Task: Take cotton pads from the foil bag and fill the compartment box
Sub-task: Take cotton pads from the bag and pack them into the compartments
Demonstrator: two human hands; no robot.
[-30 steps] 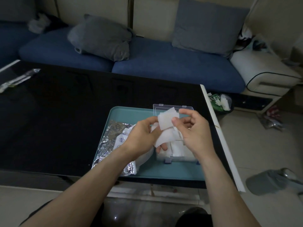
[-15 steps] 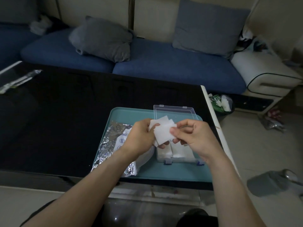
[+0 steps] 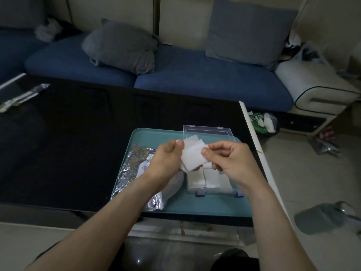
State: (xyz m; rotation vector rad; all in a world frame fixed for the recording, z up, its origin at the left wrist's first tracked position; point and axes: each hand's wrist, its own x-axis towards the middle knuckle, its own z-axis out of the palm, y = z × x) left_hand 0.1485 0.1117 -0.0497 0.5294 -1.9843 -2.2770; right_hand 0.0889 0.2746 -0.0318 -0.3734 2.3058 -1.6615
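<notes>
A: While both hands are up over the tray, what's the surface?

B: Glossy black bench, white strip down its right edge. Teal tray sits at the near right corner, its front rim at the bench's near edge.

A: Hands?

B: Left hand fingers curled, thumb pinching a small stack of white cotton pads. Right hand thumb and forefinger pinch the right edge of the top pad. Pads held above the tray, between the two hands.

A: Box and bag?

B: Clear compartment box on the right half of the tray, lid standing open toward the far edge, white pads already in the compartments I can see; the right side of it is hidden by the right hand. Foil bag lies crumpled on the left half of the tray, just beside the box, partly under the left forearm.

A: Room?

B: Dim. Blue sofa past the far edge with two grey cushions. Silvery wrapper at the far left corner of the bench. Tiled floor right of the bench, with a grey slipper and a small bin of rubbish.
</notes>
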